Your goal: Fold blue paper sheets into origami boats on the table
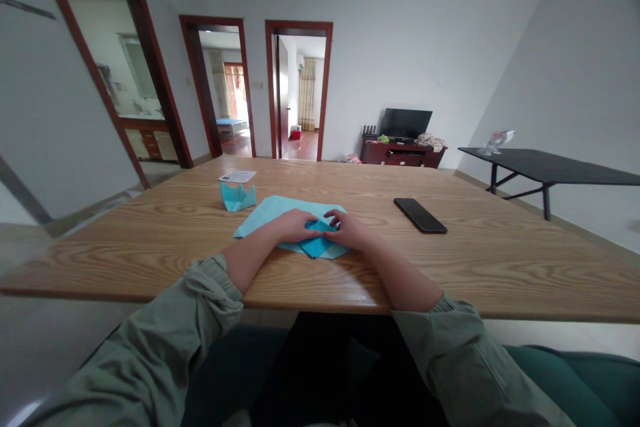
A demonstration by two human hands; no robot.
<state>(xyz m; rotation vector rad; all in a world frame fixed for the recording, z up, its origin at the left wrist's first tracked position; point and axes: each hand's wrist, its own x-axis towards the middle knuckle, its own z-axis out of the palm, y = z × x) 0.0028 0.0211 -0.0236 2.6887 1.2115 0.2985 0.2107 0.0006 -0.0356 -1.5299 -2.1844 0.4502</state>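
Near the middle of the table, a small folded piece of bright blue paper lies over pale blue sheets. My left hand grips its left side, thumb pointing inward along the paper. From the right, my right hand has its thumb on the same piece and its fingers curled above it. Both thumbs nearly meet at the fold. Parts of the folded paper are hidden under my fingers. Farther left stands a folded blue paper shape with pointed upper corners, apart from both hands.
A black smartphone lies on the wooden table to the right. Behind the standing paper shape is a white printed card. A dark folding table stands at the far right, and a television sits on a cabinet beyond.
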